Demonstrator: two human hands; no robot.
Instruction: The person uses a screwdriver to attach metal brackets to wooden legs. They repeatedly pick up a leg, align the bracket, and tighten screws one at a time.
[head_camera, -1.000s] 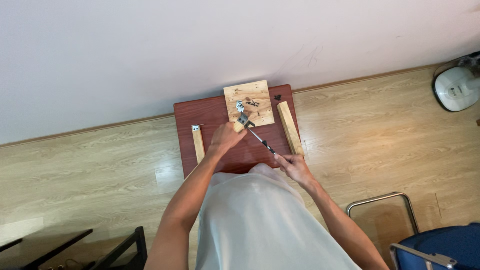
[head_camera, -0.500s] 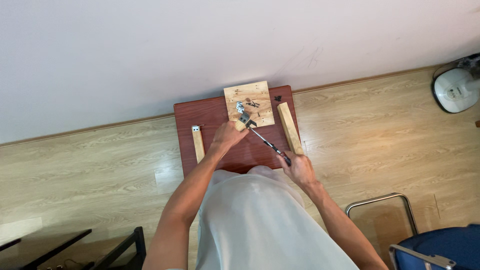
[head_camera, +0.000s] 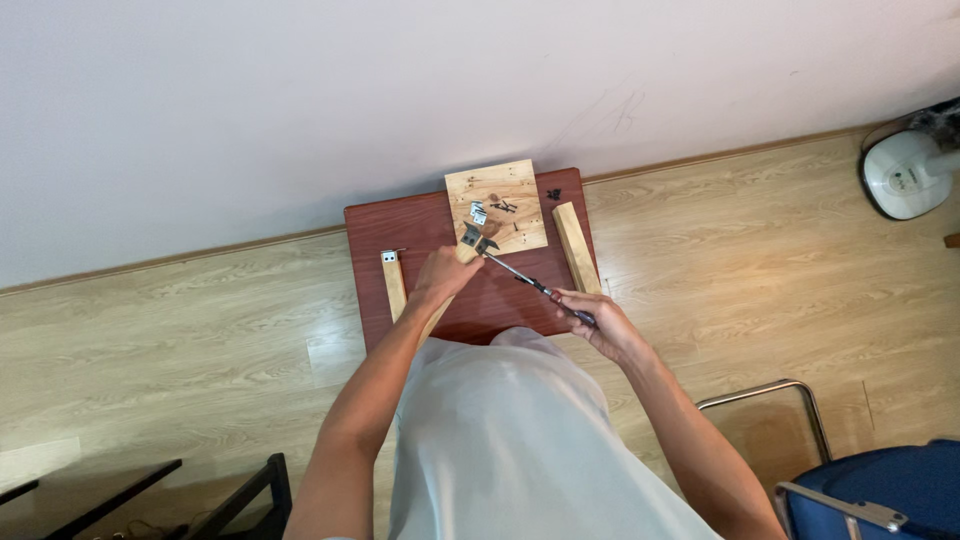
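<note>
Closest in, the right hand (head_camera: 600, 325) is gripping the dark handle of a long slim screwdriver (head_camera: 530, 283), fingers clenched around it, shaft angling up and away. The left hand (head_camera: 445, 275) is wrapping its fingers around a pale wooden leg piece (head_camera: 452, 285), tip meeting a small metal bracket (head_camera: 477, 239) on it. Everything's sitting on the reddish-brown wooden worktop (head_camera: 420, 225), with a square light wood panel (head_camera: 497, 205) holding loose screws at the far edge.

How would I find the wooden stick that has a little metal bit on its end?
Look at the dark red table against the white wall. Near its left edge, beside the person's left hand, lies a pale wooden stick. Unlike the bare stick on the right side, it has a small metal bracket at its far end.
</note>
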